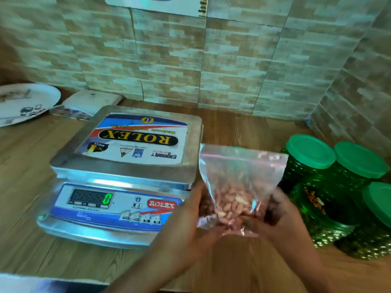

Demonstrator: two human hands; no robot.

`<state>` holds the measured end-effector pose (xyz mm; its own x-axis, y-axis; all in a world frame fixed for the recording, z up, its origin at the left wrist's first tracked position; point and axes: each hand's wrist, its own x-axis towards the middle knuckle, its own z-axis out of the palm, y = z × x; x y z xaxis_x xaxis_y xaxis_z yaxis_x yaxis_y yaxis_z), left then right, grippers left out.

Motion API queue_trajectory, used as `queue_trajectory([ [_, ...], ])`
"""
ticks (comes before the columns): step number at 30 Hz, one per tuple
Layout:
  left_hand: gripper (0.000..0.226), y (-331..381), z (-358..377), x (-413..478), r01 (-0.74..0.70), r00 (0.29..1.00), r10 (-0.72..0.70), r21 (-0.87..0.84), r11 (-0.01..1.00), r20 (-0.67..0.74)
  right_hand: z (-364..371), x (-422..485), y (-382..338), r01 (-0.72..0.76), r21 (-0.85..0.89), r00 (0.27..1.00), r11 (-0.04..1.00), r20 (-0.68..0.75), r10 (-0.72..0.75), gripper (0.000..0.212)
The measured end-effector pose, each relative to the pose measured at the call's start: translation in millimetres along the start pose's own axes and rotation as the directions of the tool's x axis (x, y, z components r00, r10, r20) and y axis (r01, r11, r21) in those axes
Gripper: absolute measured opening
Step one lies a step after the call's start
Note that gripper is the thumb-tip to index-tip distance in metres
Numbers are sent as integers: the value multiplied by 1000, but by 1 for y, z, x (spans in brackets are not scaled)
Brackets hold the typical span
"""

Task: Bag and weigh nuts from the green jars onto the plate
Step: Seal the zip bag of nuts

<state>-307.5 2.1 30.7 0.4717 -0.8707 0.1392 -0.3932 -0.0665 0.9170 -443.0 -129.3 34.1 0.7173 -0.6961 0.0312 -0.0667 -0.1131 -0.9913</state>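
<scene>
A clear plastic zip bag with pale nuts in its bottom stands upright just right of the scale. My left hand grips its lower left side and my right hand grips its lower right side. The electronic scale has a bare steel pan, and its green display reads 0. Several green jars stand at the right; one open jar holds a few nuts, the others wear green lids. A white patterned plate lies at the far left.
A white folded cloth or pad lies behind the scale by the tiled wall. The wooden counter's front edge runs along the bottom left. Tiled walls close the back and the right corner.
</scene>
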Motion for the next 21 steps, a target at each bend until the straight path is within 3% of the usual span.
queue_trajectory([
  [6,74,-13,-102,40,28,997,-26,21,999,-73,76,67,-34,60,15,997,998,37,-60,53],
  [9,75,-29,-148,65,56,997,-60,-62,996,-52,115,101,-43,121,-28,992,992,33,-120,56],
  [13,61,-49,-190,93,110,992,-121,-200,974,-40,155,137,-50,91,-120,996,989,35,-87,59],
  [17,44,-64,-214,107,167,985,-170,-85,982,-24,178,154,-47,96,-259,995,961,-4,-101,71],
  [21,69,-78,-226,114,174,985,-175,40,984,8,193,156,-45,87,-480,995,873,-9,-104,64],
])
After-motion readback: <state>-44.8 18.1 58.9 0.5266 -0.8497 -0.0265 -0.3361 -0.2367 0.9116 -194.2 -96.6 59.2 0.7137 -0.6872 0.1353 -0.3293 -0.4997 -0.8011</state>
